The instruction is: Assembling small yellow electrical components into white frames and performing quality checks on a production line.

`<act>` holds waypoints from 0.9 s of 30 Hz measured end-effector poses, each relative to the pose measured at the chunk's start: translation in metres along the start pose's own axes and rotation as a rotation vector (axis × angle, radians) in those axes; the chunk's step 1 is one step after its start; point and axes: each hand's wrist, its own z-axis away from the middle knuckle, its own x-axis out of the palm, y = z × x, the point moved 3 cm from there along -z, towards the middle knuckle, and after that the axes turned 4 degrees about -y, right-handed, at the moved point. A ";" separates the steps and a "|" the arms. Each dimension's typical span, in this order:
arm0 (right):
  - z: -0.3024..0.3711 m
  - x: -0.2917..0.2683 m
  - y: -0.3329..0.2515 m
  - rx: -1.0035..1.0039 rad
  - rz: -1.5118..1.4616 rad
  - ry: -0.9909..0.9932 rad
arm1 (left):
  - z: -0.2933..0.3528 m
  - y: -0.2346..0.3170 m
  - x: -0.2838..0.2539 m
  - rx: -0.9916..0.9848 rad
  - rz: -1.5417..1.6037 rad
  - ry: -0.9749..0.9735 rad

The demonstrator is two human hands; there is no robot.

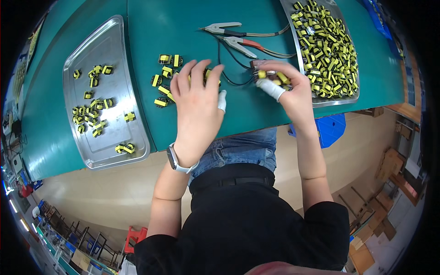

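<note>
My left hand reaches palm down over a loose cluster of small yellow-and-black transformers, its fingers spread and a white cover on the thumb. Some of the pieces are hidden under it. My right hand, also with a covered thumb, pinches a transformer between thumb and fingers. More yellow pieces show inside its curled fingers. Right by these fingertips sits a small brown block with black wires running to it.
Two clip leads, one grey and black and one grey and red, lie at the back. A metal tray with scattered transformers is at left; another tray heaped with them is at right. A blue stool stands below the green table.
</note>
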 end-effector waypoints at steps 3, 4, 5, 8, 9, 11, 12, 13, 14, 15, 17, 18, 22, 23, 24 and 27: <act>-0.004 -0.015 0.008 -0.064 0.201 0.106 | 0.001 -0.005 0.003 -0.042 -0.066 -0.055; -0.004 -0.018 0.009 -0.095 0.292 0.126 | 0.001 -0.004 0.002 -0.031 -0.060 -0.066; -0.004 -0.020 0.008 -0.126 0.383 0.145 | 0.000 -0.003 0.002 -0.019 -0.053 -0.077; -0.002 -0.020 0.006 -0.097 0.393 0.149 | -0.001 -0.004 0.001 -0.003 -0.061 -0.060; -0.003 -0.022 0.006 -0.096 0.393 0.150 | -0.002 -0.005 0.000 -0.001 -0.060 -0.061; -0.004 -0.024 0.007 -0.090 0.399 0.121 | -0.003 -0.004 -0.002 0.032 -0.028 -0.085; -0.004 -0.025 0.008 -0.089 0.398 0.121 | -0.003 -0.004 -0.003 0.033 -0.028 -0.086; -0.004 -0.025 0.008 -0.122 0.418 0.136 | -0.003 -0.004 -0.002 0.060 -0.013 -0.111; -0.003 -0.026 0.008 -0.155 0.438 0.150 | -0.003 -0.003 -0.002 0.087 0.001 -0.135; -0.001 -0.025 0.006 -0.156 0.435 0.147 | -0.002 -0.005 -0.002 0.084 -0.001 -0.135; 0.006 -0.023 0.014 0.223 -0.182 0.056 | 0.002 -0.007 0.000 0.195 0.084 -0.193; 0.008 -0.024 0.020 0.205 -0.347 -0.054 | 0.002 -0.008 -0.002 0.197 0.085 -0.194; 0.015 -0.020 0.030 0.089 -0.916 -0.194 | 0.005 -0.010 -0.010 0.194 0.072 -0.280; 0.016 -0.019 0.033 0.090 -0.917 -0.195 | 0.005 -0.011 -0.011 0.190 0.050 -0.302; 0.018 -0.017 0.034 0.089 -1.087 -0.251 | 0.006 -0.012 -0.011 0.190 0.049 -0.302; 0.019 -0.013 0.035 0.090 -1.312 -0.342 | 0.008 -0.013 -0.010 0.207 0.021 -0.297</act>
